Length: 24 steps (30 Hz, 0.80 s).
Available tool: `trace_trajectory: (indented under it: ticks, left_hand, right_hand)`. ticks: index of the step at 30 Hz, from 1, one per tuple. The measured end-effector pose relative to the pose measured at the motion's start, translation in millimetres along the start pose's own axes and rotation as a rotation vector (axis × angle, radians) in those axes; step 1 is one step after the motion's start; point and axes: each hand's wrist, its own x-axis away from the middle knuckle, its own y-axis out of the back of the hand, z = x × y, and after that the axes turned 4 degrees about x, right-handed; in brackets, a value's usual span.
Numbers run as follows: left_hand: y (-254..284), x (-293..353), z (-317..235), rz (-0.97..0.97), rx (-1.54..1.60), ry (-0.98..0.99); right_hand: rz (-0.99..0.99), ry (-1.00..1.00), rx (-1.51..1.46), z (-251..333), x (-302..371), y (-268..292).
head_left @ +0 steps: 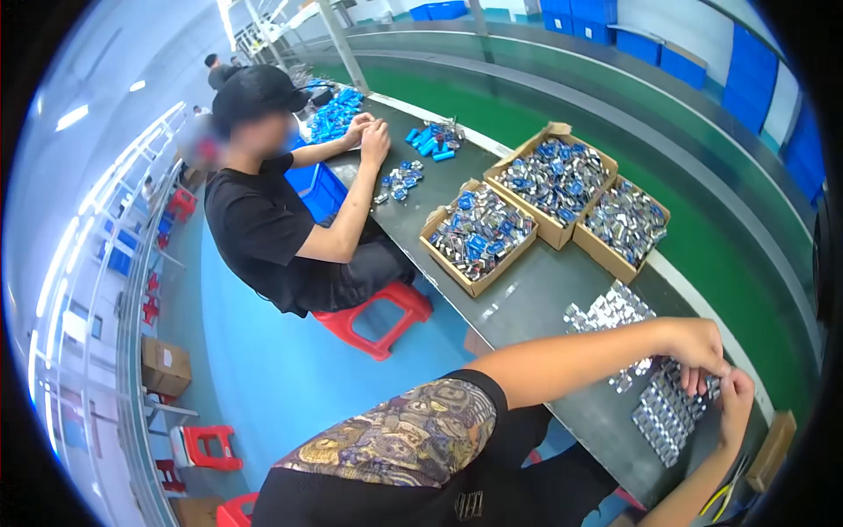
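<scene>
the left hand (pixel 694 344) and the right hand (pixel 736 401) were positioned together at the fingertips, over the far right end of the parts array (pixel 660 423), a block of small silvery parts set in close rows on the dark workbench (pixel 536 329). the grip was narrow, a fingertip pinch; whether a part was held in it could not be determined. from the grip, the array extended toward the lower left, its long axis apparently running that way also. the left hand was the nearer, its curled fingers overlapping the array's upper end in view; the right hand stood just beside the right edge. loose silvery parts (pixel 619 307) lay to the upper left, beyond the left forearm. markings: a pale label (pixel 167 357) on a floor carton (pixel 158 376) and a small print (pixel 469 504) on the wearer's dark garment were present, neither legible; no writing was readable on the parts.
</scene>
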Motion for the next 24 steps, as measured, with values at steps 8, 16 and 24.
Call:
trace_trajectory:
  ticks: [8, 16, 24]
  left_hand:
    - [14, 4, 2, -0.004, -0.082, -0.003]
    - [18, 2, 7, 0.026, 0.004, 0.116]
    - [16, -3, 12, -0.088, 0.263, 0.012]
  right_hand:
    - [0.086, 0.014, -0.053, -8, -20, -13]
    - [0.235, 0.077, -0.114, 6, -15, -22]
    - [0.149, 0.2, -0.353, -24, -26, -36]
